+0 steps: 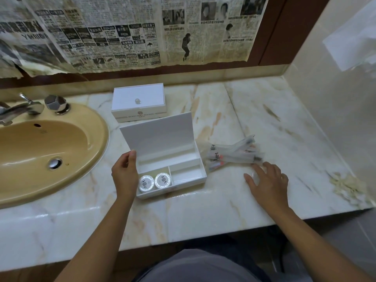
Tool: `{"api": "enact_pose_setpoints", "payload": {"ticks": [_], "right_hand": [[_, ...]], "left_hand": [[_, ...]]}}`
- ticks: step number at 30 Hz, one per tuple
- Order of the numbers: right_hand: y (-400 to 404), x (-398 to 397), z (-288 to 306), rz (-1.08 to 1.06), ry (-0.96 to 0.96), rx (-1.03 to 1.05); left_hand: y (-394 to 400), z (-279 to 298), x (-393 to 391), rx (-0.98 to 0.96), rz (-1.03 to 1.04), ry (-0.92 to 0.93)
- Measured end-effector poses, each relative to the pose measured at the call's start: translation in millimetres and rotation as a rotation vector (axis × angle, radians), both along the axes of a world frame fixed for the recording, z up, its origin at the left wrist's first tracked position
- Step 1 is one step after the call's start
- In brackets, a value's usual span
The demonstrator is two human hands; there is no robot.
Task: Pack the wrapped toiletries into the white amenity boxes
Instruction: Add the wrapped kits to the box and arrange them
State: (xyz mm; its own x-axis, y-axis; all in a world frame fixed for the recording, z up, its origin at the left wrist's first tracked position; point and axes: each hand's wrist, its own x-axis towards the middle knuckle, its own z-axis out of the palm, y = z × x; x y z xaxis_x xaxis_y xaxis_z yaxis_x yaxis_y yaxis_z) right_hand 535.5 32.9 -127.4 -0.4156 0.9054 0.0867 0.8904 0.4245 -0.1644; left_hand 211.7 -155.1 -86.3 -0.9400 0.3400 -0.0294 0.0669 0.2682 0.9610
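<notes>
A pale marble counter carried a closed white box at the far side, an open white box nearer, wrapped toiletries just right of it, and possibly crumbled debris far right.

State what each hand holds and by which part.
Left hand holds the open box by its left wall, at the lid's lower corner. Right hand holds nothing.

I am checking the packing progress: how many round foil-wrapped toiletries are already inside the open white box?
2. One round silver foil-wrapped toiletry and a second lie side by side in the front-left compartment of the open white amenity box. Other compartments look empty.
</notes>
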Motion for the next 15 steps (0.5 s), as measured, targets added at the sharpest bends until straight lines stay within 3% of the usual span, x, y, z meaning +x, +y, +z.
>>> {"api": "enact_pose_setpoints", "payload": {"ticks": [9,15], "right_hand": [[-24,-11,-4,0.01,0.099,0.037],[-23,-14,-5,-0.001,0.047,0.042]], "left_hand": [[1,4,3,0.018,0.006,-0.017],[0,1,1,0.016,0.003,-0.014]]}}
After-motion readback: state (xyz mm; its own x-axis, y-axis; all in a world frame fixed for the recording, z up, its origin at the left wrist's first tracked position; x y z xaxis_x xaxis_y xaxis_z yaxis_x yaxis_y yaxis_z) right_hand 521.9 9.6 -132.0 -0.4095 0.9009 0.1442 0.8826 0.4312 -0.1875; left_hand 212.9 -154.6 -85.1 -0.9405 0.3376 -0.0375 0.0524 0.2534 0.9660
